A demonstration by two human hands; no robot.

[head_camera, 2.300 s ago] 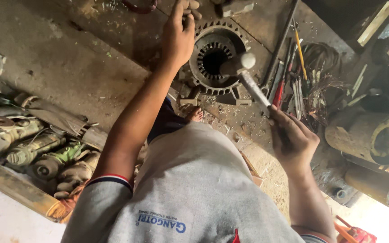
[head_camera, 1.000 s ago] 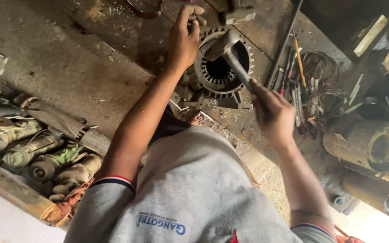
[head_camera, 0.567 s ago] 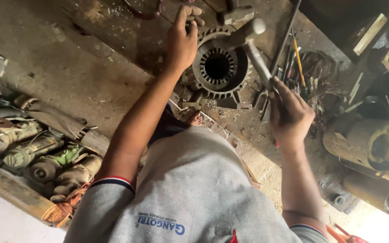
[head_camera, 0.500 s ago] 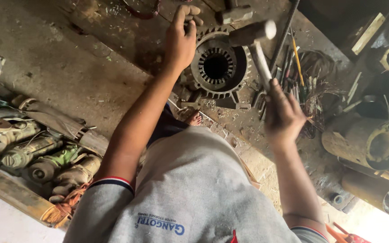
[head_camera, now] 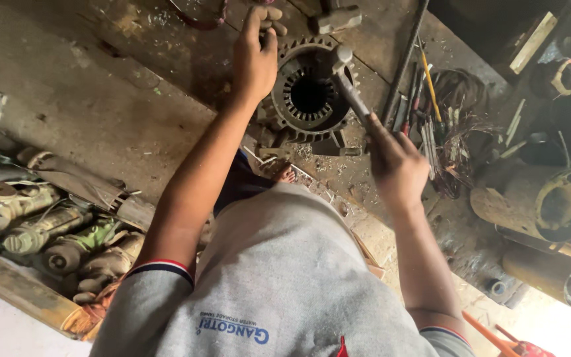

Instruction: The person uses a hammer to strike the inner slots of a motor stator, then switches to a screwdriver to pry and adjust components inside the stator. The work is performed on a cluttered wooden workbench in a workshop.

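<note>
Upper right of frame you've got a bundle of rods and screwdrivers (head_camera: 424, 99), incl. one w/ a yellow shaft, lying beside a tangle of thin wires (head_camera: 464, 139). At the right edge, a rusty cylindrical housing (head_camera: 536, 201) lies on its side, a 2nd one (head_camera: 550, 277) just below it. At the left, a heap of dusty old motor parts (head_camera: 54, 225) sits on a wooden plank (head_camera: 14, 291). The concrete floor (head_camera: 87, 86) is stained.
</note>
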